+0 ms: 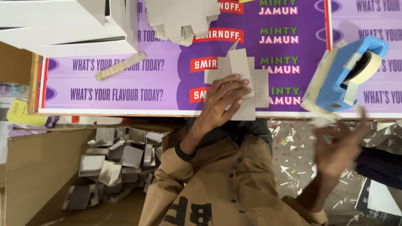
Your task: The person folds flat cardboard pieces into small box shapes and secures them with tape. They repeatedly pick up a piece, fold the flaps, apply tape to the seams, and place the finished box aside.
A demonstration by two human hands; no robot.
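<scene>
The left hand lies flat, fingers spread, pressing on a grey cardboard cutout that rests near the front edge of the counter. The cutout is a cross-shaped blank with side flaps sticking out left and right and one flap folded up at its top. The hand does not grip it; the palm and fingers only hold it down. A dark band sits on that wrist.

The right hand is off the counter, below its front edge and over the floor, and it is blurred. Its fingers look spread and nothing is seen in it, so it appears released. Just above it, on the counter's right part, stands a blue tape dispenser with a roll of pale tape in it, apart from the hand.

The counter is covered with a purple printed sheet. At its far edge lies a stack of the same grey blanks, well apart from the left hand. A narrow wooden strip lies to the left, and white boxes fill the far left corner.

Below the counter on the left, an open brown carton holds a heap of folded grey pieces. Paper scraps litter the floor on the right.
</scene>
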